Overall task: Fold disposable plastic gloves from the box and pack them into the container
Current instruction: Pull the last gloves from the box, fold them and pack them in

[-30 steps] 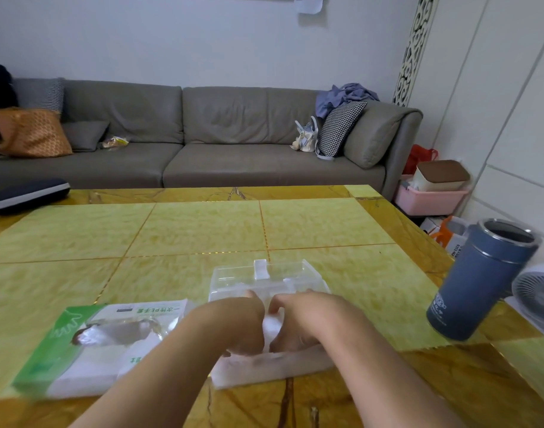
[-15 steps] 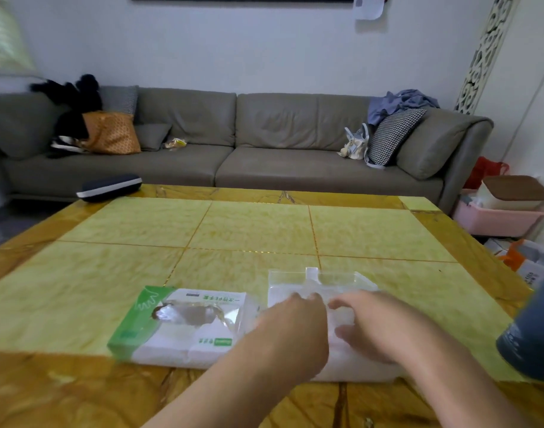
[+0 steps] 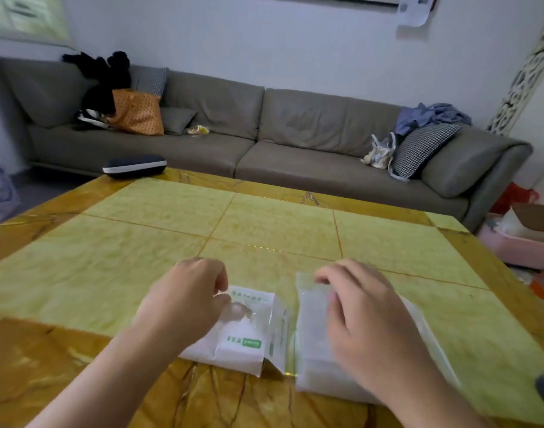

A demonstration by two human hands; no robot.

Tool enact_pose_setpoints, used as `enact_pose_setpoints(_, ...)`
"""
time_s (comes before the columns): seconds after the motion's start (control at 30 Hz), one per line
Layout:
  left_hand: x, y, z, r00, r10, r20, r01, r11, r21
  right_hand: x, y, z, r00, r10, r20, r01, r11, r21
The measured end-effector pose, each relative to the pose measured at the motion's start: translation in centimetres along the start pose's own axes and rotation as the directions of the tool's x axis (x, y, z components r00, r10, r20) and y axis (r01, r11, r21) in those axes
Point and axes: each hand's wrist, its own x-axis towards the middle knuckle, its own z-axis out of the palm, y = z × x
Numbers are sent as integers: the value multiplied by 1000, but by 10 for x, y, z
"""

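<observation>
Gloves sit in the white-and-green box point(image 3: 242, 338) near the table's point(image 3: 264, 223) front edge, just beside the clear container point(image 3: 313, 322) on its right. Your left hand point(image 3: 187, 301) hovers over the box's opening, fingers curled; whether they pinch a glove you cannot tell. Your right hand point(image 3: 366, 319) rests over the container, fingers loosely bent, holding nothing visible.

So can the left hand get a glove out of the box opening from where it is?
Probably yes. The left hand is over the glove box with its fingertips at the opening, where clear film shows, and nothing lies between them. The right hand is over the container.
</observation>
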Motion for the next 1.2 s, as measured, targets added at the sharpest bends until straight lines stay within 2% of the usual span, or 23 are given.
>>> enact_pose_setpoints(0.07,3,-8,2,992,-59,112,54,997,46,1,-18,14,975,-177,133,170,984,59)
enact_pose_setpoints(0.13,6,-7,6,979,-88,186,65,990,129,2,-33,30,922,-277,270,253,960,123)
enact_pose_setpoints(0.27,16,-15,22,960,-90,266,30,975,221,1,-43,59,842,-300,448,272,954,127)
enact_pose_setpoints(0.43,20,-17,36,949,-109,295,40,972,231,3,-42,63,846,-270,459,238,963,128)
enact_pose_setpoints(0.57,19,-9,39,966,-162,202,121,972,201,1,-44,62,843,-254,474,210,967,145)
enact_pose_setpoints(0.67,20,-7,40,976,-149,160,114,971,210,2,-45,59,847,-234,478,177,971,162)
enact_pose_setpoints(0.87,18,-23,29,978,-41,204,44,999,-11,4,-46,52,832,-222,509,150,972,178)
enact_pose_setpoints(1.0,15,-22,14,984,14,180,16,986,-165,3,-46,51,829,-211,518,136,974,179)
enact_pose_setpoints(1.1,14,-18,4,996,10,89,22,934,-356,3,-46,52,831,-217,512,147,974,173)
enact_pose_setpoints(1.2,12,-13,-1,999,-32,20,38,815,-578,3,-45,54,826,-216,520,157,975,156)
